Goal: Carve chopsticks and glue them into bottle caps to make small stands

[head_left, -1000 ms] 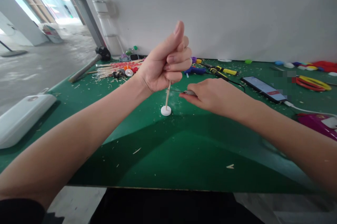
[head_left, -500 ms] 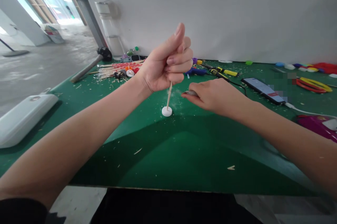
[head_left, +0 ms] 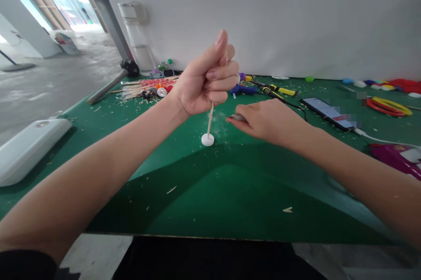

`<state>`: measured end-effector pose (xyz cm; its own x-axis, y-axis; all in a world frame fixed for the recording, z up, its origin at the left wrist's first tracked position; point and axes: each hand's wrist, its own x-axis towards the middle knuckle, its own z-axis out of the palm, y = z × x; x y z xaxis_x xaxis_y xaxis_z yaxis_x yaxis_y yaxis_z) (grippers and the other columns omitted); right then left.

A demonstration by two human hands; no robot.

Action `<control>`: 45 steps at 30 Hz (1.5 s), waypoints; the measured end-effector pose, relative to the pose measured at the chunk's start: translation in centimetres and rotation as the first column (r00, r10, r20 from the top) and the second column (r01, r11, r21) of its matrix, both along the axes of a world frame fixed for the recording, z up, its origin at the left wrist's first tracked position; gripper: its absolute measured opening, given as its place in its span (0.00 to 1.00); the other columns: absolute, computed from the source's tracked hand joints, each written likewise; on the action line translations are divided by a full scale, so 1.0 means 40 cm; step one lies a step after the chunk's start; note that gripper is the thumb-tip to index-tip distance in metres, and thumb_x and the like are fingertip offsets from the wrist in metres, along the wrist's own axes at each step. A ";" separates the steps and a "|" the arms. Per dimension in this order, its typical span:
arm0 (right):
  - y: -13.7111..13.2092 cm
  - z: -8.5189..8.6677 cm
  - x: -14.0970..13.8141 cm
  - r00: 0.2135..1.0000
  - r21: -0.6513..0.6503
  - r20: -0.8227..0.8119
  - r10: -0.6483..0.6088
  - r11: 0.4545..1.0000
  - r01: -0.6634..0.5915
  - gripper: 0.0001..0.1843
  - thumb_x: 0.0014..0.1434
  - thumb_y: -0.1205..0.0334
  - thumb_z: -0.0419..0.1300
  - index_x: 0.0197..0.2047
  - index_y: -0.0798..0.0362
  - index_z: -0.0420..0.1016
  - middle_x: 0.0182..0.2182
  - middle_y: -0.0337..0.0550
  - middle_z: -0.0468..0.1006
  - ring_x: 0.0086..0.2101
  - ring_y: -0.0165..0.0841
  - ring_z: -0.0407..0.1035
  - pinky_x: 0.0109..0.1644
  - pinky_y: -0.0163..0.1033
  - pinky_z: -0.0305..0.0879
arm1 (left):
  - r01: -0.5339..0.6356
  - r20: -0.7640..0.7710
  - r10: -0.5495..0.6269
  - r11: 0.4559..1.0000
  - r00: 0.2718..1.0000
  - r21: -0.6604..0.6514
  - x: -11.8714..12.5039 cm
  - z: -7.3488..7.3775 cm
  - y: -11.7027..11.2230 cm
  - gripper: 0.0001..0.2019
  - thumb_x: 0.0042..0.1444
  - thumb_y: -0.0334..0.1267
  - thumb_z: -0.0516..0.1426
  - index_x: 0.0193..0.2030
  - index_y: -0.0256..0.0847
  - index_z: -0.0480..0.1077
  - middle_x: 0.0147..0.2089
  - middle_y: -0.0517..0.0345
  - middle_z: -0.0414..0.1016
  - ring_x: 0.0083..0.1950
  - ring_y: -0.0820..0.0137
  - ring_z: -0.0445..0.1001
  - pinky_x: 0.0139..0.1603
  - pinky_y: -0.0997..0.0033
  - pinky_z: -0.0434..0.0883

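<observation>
a thin blade, out of sight half a second ago, now shows beside the wooden stick; whether they touch is unclear. nearest, a wood shaving lies on the green table. beyond it, the stick leans slightly, its foot on a white disc, below the left hand, which is fisted around and hides its upper end. the right hand, just right of the stick, grips the blade's grey handle. farther, a phone lies right, a stick bundle left, before a pale wall.
</observation>
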<state>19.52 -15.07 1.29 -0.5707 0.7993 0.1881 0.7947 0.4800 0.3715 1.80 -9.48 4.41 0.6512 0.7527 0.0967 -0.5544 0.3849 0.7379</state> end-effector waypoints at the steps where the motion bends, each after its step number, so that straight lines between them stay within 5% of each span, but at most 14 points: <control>1: 0.000 0.000 0.000 1.000 0.000 0.003 -0.004 1.000 0.004 0.30 0.68 0.45 0.37 0.35 0.55 0.72 0.22 0.45 0.74 0.22 0.32 0.63 0.26 0.37 0.40 | 0.006 0.013 -0.006 1.000 1.000 -0.001 0.000 0.000 0.000 0.21 0.64 0.52 0.50 0.25 0.41 0.54 0.17 0.68 0.47 0.12 0.82 0.53 0.11 0.84 0.44; 10: -0.002 -0.014 0.002 1.000 0.023 0.001 -0.030 0.999 0.030 0.30 0.68 0.45 0.37 0.35 0.56 0.71 0.22 0.43 0.73 0.21 0.31 0.64 0.25 0.37 0.38 | 0.140 0.080 -0.149 0.984 0.986 0.110 0.000 -0.006 0.000 0.21 0.66 0.47 0.48 0.23 0.40 0.54 0.17 0.68 0.47 0.12 0.82 0.53 0.11 0.84 0.43; 18: -0.005 -0.025 0.006 0.999 0.000 -0.019 -0.043 0.999 0.043 0.30 0.69 0.45 0.36 0.36 0.56 0.71 0.24 0.44 0.75 0.22 0.32 0.65 0.26 0.37 0.38 | 0.134 0.064 -0.144 0.980 0.987 0.150 -0.005 -0.009 0.008 0.21 0.66 0.48 0.49 0.24 0.40 0.55 0.17 0.68 0.48 0.13 0.83 0.53 0.12 0.84 0.44; 25: -0.008 -0.021 -0.003 0.998 -0.009 -0.043 -0.052 0.999 0.051 0.30 0.68 0.45 0.37 0.35 0.56 0.71 0.24 0.44 0.75 0.23 0.32 0.65 0.26 0.38 0.39 | 0.021 0.035 -0.021 1.000 0.999 0.021 -0.003 -0.010 0.005 0.21 0.65 0.52 0.49 0.25 0.40 0.57 0.18 0.67 0.50 0.12 0.82 0.54 0.10 0.82 0.45; 35: -0.017 0.007 -0.020 0.990 -0.165 -0.075 -0.118 0.981 0.104 0.30 0.67 0.43 0.38 0.29 0.53 0.69 0.23 0.44 0.70 0.22 0.32 0.61 0.26 0.38 0.43 | 0.096 0.049 -0.101 0.991 0.994 0.092 0.005 -0.002 -0.017 0.20 0.67 0.45 0.48 0.23 0.39 0.55 0.18 0.68 0.47 0.13 0.84 0.52 0.12 0.85 0.42; 41: -0.006 0.031 -0.013 0.974 -0.418 -0.188 -0.123 0.908 0.034 0.29 0.65 0.39 0.40 0.23 0.51 0.61 0.19 0.38 0.64 0.19 0.27 0.54 0.26 0.39 0.46 | 0.183 0.015 -0.188 0.968 0.982 0.170 -0.002 -0.001 -0.029 0.21 0.68 0.43 0.45 0.23 0.38 0.55 0.18 0.67 0.47 0.13 0.84 0.53 0.13 0.84 0.40; 45: 0.004 0.054 -0.002 0.944 -0.658 -0.269 -0.193 0.752 -0.034 0.29 0.62 0.35 0.43 0.23 0.51 0.56 0.17 0.33 0.57 0.17 0.24 0.49 0.23 0.38 0.46 | 0.210 -0.004 -0.212 0.965 0.977 0.159 -0.007 -0.001 -0.028 0.21 0.68 0.43 0.45 0.23 0.38 0.56 0.17 0.67 0.48 0.13 0.83 0.53 0.14 0.84 0.43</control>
